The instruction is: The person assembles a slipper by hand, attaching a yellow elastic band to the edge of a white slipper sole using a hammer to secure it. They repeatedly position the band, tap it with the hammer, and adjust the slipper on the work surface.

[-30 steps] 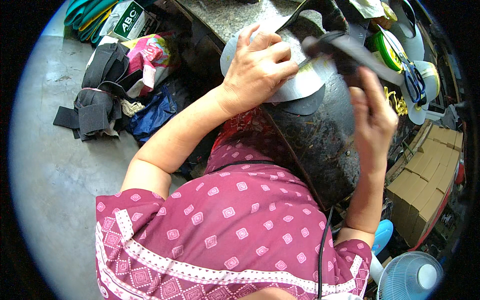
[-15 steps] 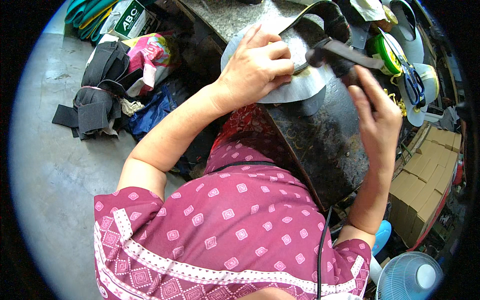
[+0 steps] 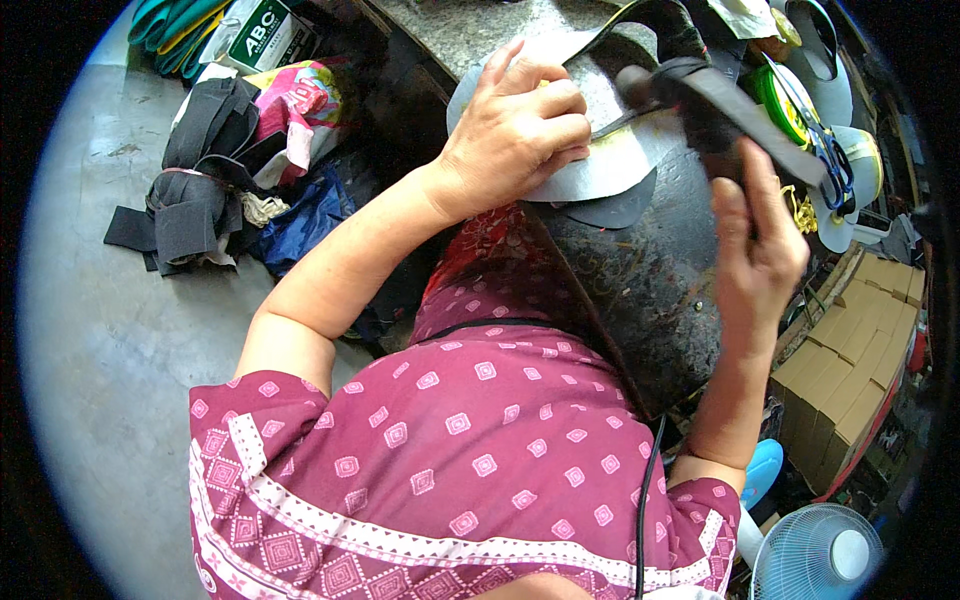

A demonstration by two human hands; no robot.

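My left hand is closed on the edge of a light grey, sole-shaped sheet, its fingers bent down on it. Yellowish smears show on the sheet, and a dark strap runs along it and curves up in a loop at the far side. A dark grey flat piece lies partly under the sheet. In my right hand is a dark hammer, raised over the sheet's right side and blurred by motion. The hammer's handle is mostly hidden by its head and my fingers.
Beneath lies a dark, worn bench top with a speckled stone slab. To the right are scissors, a green round container and cardboard pieces. A fan stands lower right. Bundled black strips lie left on the floor.
The hammer has swung up and to the right, and its head appears larger. The sheet has shifted slightly to the right. My left hand has hardly moved.
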